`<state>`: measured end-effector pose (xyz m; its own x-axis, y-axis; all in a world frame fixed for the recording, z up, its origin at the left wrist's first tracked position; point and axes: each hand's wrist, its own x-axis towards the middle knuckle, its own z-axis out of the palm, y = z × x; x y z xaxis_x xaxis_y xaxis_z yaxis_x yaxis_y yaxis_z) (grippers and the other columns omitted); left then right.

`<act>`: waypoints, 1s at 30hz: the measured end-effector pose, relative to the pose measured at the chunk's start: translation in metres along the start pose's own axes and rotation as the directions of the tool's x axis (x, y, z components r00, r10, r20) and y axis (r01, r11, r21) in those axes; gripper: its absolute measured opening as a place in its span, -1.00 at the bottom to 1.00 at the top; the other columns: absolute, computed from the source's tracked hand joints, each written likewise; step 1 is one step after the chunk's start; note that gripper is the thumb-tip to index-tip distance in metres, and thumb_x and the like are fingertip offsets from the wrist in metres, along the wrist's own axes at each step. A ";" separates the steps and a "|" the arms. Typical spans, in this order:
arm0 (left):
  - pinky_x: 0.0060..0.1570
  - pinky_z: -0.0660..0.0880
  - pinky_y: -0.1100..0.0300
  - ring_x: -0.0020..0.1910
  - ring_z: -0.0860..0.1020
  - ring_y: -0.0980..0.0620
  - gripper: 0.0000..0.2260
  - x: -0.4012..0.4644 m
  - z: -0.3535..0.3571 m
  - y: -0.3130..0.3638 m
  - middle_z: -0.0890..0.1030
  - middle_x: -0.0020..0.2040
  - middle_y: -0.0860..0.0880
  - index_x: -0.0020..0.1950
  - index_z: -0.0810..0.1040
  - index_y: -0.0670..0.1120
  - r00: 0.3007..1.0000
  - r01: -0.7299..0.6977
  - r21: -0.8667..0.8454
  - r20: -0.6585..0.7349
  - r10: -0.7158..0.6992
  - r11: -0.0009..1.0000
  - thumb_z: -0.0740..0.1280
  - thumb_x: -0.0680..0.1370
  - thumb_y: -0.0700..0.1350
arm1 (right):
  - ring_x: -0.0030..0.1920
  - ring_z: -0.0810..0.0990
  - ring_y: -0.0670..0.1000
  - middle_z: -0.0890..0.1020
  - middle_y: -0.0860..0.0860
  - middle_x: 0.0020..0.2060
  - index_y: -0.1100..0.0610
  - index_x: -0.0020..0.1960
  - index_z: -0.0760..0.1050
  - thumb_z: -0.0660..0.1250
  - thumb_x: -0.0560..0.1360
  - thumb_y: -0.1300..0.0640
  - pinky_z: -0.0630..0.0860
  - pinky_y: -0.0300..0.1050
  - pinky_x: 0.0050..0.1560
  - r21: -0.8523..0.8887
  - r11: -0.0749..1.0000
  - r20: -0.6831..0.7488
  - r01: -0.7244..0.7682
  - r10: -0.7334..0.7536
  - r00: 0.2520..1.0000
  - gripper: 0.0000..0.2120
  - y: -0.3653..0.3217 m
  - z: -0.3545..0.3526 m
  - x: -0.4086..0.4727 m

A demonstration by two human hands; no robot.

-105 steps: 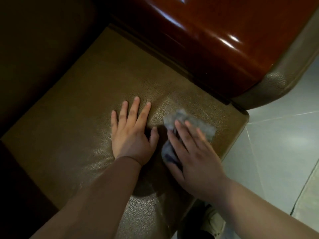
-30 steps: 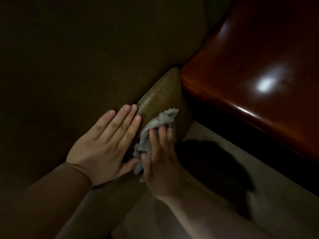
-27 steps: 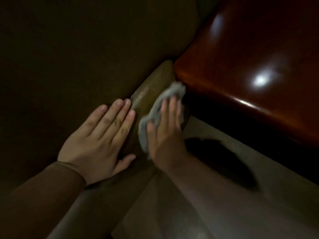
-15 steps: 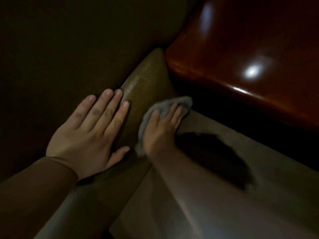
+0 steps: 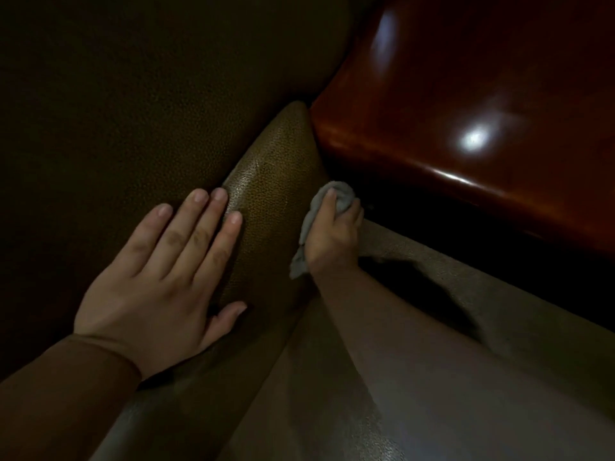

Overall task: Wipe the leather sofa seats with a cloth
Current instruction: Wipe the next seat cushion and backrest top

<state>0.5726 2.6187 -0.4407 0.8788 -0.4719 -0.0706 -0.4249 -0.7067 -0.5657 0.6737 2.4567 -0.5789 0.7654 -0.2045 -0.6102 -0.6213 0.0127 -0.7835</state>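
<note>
My right hand (image 5: pixel 334 232) grips a small grey cloth (image 5: pixel 307 224) and pushes it into the back corner of the seat, where the brown leather back cushion (image 5: pixel 276 191) meets the seat cushion (image 5: pixel 416 327). Its fingers curl round the bunched cloth; a loose tail hangs out by the wrist. My left hand (image 5: pixel 163 287) lies flat with straight fingers on the back cushion, fingertips at its lit edge. The leather is pebbled olive-brown and dimly lit.
A glossy reddish wooden armrest (image 5: pixel 482 111) runs along the right side of the seat, with a dark gap beneath it right beside the cloth. The upper left of the backrest (image 5: pixel 133 94) is in deep shadow.
My right hand has slid the cloth down the back cushion's edge into the corner by the armrest and bunched it in curled fingers. My left hand stays flat on the back cushion.
</note>
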 end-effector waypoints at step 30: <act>0.66 -0.05 -0.18 0.67 0.10 -0.31 -0.19 -0.006 -0.003 0.002 0.16 0.65 -0.36 0.67 0.08 -0.31 0.999 0.050 0.022 -0.017 -0.049 0.999 0.01 0.67 0.30 | 0.66 -0.28 0.04 -0.27 0.06 0.67 0.12 0.68 -0.30 -0.02 0.67 -0.28 -0.31 -0.03 0.62 -0.333 0.751 0.230 0.570 -0.521 0.822 -0.19 -0.001 0.009 -0.097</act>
<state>0.5662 2.6183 -0.4391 0.8949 -0.4453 -0.0285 -0.3756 -0.7173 -0.5868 0.6016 2.4851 -0.5202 0.9915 0.0507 -0.1202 -0.0867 -0.4325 -0.8975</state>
